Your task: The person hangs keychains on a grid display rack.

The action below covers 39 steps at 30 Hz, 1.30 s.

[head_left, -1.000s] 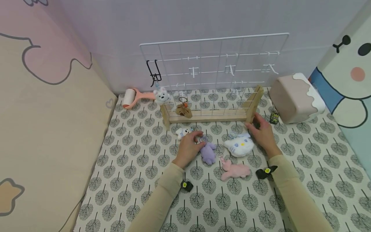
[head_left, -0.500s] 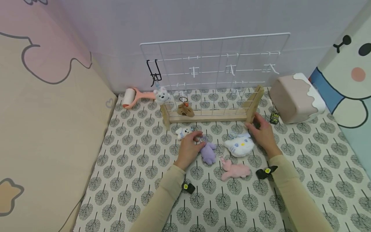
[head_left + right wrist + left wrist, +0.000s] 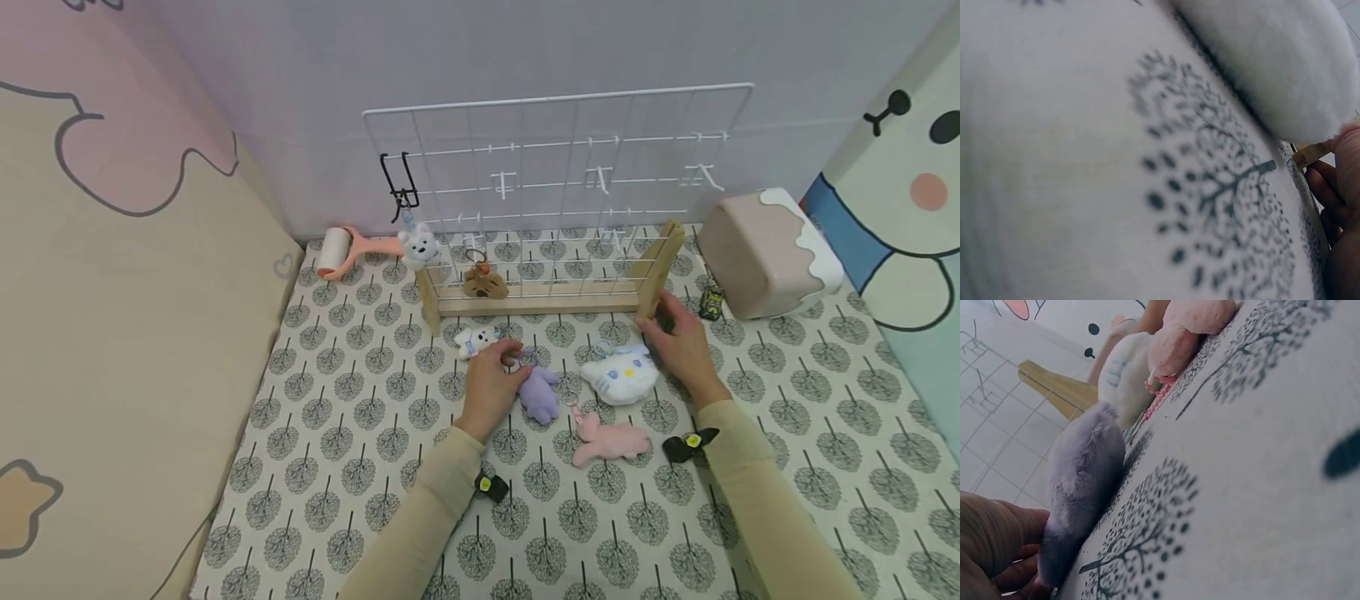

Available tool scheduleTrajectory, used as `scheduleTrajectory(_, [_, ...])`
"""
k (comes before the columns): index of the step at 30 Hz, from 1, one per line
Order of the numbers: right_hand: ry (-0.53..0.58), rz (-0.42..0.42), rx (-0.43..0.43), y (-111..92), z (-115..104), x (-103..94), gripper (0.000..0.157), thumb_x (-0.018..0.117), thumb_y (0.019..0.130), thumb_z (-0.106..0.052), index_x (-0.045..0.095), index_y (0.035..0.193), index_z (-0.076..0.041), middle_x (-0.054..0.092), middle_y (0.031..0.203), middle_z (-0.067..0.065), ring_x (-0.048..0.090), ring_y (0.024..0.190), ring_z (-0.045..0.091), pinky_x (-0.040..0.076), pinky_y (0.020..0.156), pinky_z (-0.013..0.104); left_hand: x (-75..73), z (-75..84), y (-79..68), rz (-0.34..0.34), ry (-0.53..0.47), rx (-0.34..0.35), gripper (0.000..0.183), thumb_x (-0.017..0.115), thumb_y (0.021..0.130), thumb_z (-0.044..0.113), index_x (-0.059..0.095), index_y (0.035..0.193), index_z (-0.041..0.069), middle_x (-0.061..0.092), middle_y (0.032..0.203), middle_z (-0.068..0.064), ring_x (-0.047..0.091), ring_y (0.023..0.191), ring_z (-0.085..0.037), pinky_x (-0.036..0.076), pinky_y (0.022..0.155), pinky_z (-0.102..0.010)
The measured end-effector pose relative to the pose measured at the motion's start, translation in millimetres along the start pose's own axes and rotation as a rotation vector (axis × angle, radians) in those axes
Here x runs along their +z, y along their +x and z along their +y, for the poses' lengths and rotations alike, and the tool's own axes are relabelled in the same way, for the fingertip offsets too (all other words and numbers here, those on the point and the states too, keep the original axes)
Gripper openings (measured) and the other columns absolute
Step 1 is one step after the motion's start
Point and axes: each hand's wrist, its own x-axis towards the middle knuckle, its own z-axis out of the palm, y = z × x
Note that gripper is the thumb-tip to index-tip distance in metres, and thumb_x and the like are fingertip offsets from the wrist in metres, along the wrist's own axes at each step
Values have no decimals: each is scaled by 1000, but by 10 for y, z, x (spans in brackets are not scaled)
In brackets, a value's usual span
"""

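My left hand (image 3: 492, 383) is at the top end of a purple plush keychain (image 3: 539, 395) lying on the cloth. In the left wrist view the thumb presses the edge of the purple plush, and the fingers curl in behind it. My right hand (image 3: 681, 343) grips the right wooden foot (image 3: 657, 267) of a white wire grid rack (image 3: 555, 187). A white cat-face plush (image 3: 621, 375) lies just left of the right hand. Below it is a pink plush keychain (image 3: 611, 440). A small white plush (image 3: 476, 342) lies beyond the left hand.
A white bear plush (image 3: 419, 247) hangs from a black hook on the rack, and a brown plush (image 3: 485, 284) hangs lower down. White hooks (image 3: 600, 179) stick out of the grid. Behind stand a lint roller (image 3: 335, 252) and a pink-brown box (image 3: 768, 254), beside a small dark-yellow charm (image 3: 711, 302).
The hanging brown plush has swung a little to the right. My left hand has shifted very slightly right at the purple plush keychain; my right hand keeps its place on the wooden foot.
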Motion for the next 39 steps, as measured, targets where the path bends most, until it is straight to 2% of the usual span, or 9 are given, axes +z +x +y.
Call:
scheduleTrajectory(9, [-16,-6,19,3,4,-1,68,71,104,-25,40,162,-6,51,152,33,48,141,53,35,118,67,4,-23,5,-6,-60,-27,26,86,88,9,77,112,4,76,99,-5,67,88,-16,59,77,-28])
scheduleTrajectory(16, [-3,1,13,8,-7,8,68,72,103,-24,41,162,-7,52,153,32,48,142,52,36,118,66,-12,-59,11,6,-97,-2,19,83,90,7,79,108,3,77,95,-6,69,82,-14,60,74,-26])
scheduleTrajectory(26, [-2,7,-2,5,4,4,67,72,103,-23,42,161,-6,54,149,33,50,139,52,36,117,67,-8,-111,24,29,-89,30,12,81,92,6,82,104,6,78,92,-5,66,74,-11,57,67,-24])
scheduleTrajectory(32, [-5,7,3,-2,5,4,68,72,103,-23,41,161,-6,54,150,33,49,140,52,36,117,67,-43,-72,22,22,-124,38,10,82,92,7,83,102,6,80,96,-5,67,74,-11,57,67,-24])
scheduleTrajectory(39, [-4,5,0,-2,-1,-1,68,72,103,-25,41,162,-7,54,150,32,49,140,52,36,117,67,-123,61,13,-1,-160,18,12,83,91,10,83,103,8,81,102,-4,71,82,-11,60,72,-24])
